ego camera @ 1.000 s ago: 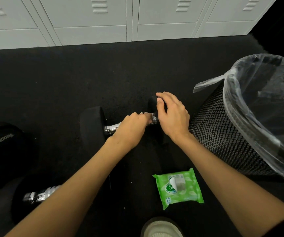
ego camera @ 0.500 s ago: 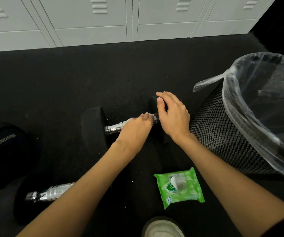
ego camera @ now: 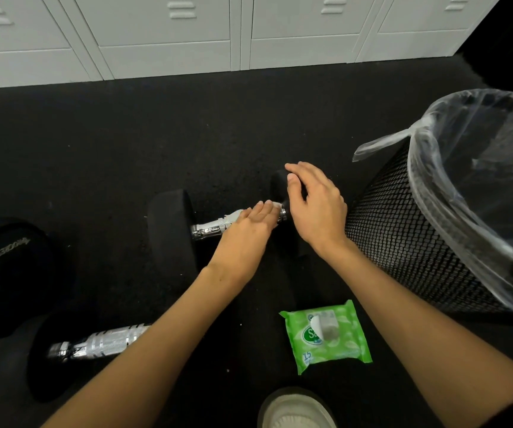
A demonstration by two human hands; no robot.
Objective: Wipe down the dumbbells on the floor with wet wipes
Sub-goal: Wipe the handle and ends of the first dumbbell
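Note:
A black dumbbell [ego camera: 170,230] with a chrome handle [ego camera: 212,227] lies across the middle of the floor. My left hand [ego camera: 246,233] lies over the right part of the handle, and a bit of white wet wipe [ego camera: 276,206] shows under its fingertips. My right hand [ego camera: 316,208] cups the dumbbell's right head [ego camera: 278,185] and holds it. A second dumbbell [ego camera: 100,341] lies at the lower left, partly hidden by my left forearm. The green wipes pack [ego camera: 326,335] lies on the floor between my arms, its flap lifted.
A black mesh bin [ego camera: 403,242] with a clear plastic liner [ego camera: 465,180] stands close to the right of my right hand. White lockers [ego camera: 168,50] line the far wall. My shoe [ego camera: 295,409] is at the bottom edge. Black rubber floor [ego camera: 125,134] stretches to the lockers.
My left hand has slid to the right along the handle, baring more chrome, and its fingers have flattened. My right hand has stayed on the dumbbell's right head.

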